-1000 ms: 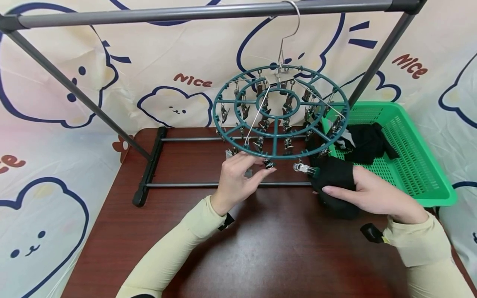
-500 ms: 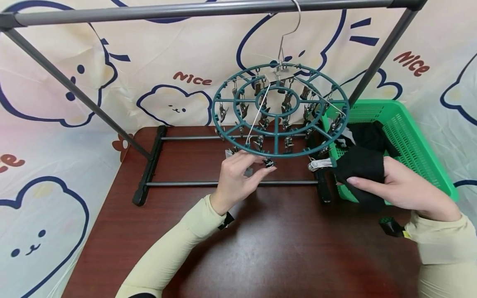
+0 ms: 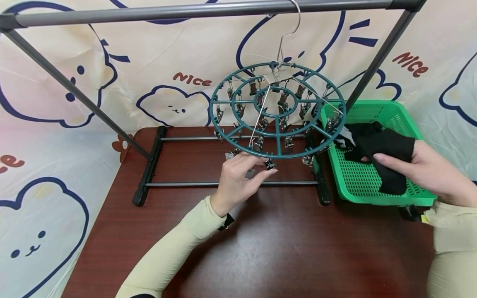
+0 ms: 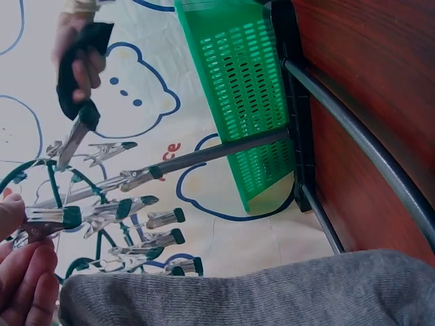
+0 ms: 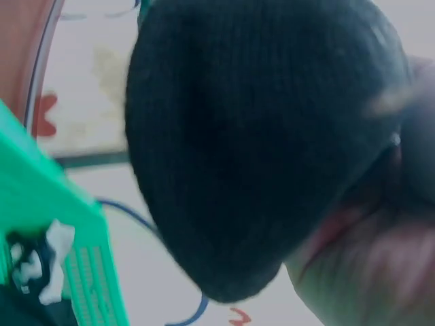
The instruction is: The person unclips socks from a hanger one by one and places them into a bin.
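Note:
A round green clip hanger (image 3: 281, 156) hangs from the rack's top bar, with several metal clips below its rings. My left hand (image 3: 236, 178) pinches one metal clip (image 4: 51, 217) at the front rim. My right hand (image 3: 428, 167) holds a black sock (image 3: 391, 151) over the green basket (image 3: 387, 200), thumb on top. In the right wrist view the sock's rounded dark end fills the middle. Another clip (image 3: 307, 160) hangs at the hanger's front right. Grey knit cloth (image 4: 238, 292) spans the bottom of the left wrist view.
Dark cloth with a white patch (image 3: 344, 138) lies in the basket. The rack's top bar (image 3: 149, 15) crosses overhead, and its black foot (image 3: 322, 184) stands just left of the basket. Below lies the brown table (image 3: 261, 256), with a cartoon-printed sheet (image 3: 167, 107) behind.
My right hand has moved right with the black sock, from beside the hanger to over the basket. The clip drawn out at the sock has swung back under the hanger. My left hand stays put.

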A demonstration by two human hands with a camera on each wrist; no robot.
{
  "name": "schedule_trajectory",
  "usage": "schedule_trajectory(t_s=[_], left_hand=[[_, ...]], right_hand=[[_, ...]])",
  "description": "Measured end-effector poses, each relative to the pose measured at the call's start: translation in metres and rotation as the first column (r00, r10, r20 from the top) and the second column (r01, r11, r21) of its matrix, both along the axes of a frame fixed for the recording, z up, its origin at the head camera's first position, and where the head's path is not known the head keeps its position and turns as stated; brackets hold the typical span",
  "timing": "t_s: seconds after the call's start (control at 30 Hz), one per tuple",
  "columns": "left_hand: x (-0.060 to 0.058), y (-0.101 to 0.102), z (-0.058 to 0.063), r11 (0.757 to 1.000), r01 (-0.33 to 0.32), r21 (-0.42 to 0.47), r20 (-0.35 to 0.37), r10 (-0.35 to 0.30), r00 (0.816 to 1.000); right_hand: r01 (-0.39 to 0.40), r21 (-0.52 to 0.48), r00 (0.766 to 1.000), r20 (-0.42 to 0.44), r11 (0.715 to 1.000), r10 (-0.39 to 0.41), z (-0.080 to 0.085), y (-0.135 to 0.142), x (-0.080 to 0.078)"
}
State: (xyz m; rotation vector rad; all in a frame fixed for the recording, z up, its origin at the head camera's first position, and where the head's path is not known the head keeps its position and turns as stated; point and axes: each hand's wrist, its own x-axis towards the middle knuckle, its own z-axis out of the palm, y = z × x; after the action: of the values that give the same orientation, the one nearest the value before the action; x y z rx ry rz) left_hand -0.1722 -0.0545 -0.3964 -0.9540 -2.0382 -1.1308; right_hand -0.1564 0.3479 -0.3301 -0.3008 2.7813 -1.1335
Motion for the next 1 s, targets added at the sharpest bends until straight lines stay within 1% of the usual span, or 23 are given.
schedule_trajectory(t_s=[0.17,0.3,0.6,0.7,0.83,1.0], left_hand=[[0.001,0.001,-0.002,1.0,0.015,0.005,0.006,-0.015,1.0],[0.002,0.001,-0.002,0.999,0.035,0.016,0.007,-0.035,0.999],[0.004,0.003,-0.001,0.999,0.053,0.009,0.001,-0.053,0.999],[0.004,0.004,-0.001,0.998,0.054,0.012,-0.003,-0.054,0.999],[0.004,0.004,-0.001,0.998,0.058,0.02,-0.009,-0.058,0.998],[0.004,0.005,-0.001,0.996,0.079,0.031,-0.005,-0.079,0.997]], right_hand=[[0.052,-0.039,0.999,0.005,0.998,-0.052,0.002,0.012,-0.022],[0.072,-0.063,0.997,0.013,0.995,-0.072,0.004,0.021,-0.043],[0.129,-0.049,0.989,0.073,0.99,-0.126,0.007,0.027,-0.086],[0.128,-0.004,0.985,0.116,0.992,-0.127,0.005,0.027,-0.099],[0.108,0.078,0.981,0.151,0.991,-0.118,-0.002,0.023,-0.117],[0.107,0.202,0.972,0.184,0.974,-0.145,-0.017,0.02,-0.135]])
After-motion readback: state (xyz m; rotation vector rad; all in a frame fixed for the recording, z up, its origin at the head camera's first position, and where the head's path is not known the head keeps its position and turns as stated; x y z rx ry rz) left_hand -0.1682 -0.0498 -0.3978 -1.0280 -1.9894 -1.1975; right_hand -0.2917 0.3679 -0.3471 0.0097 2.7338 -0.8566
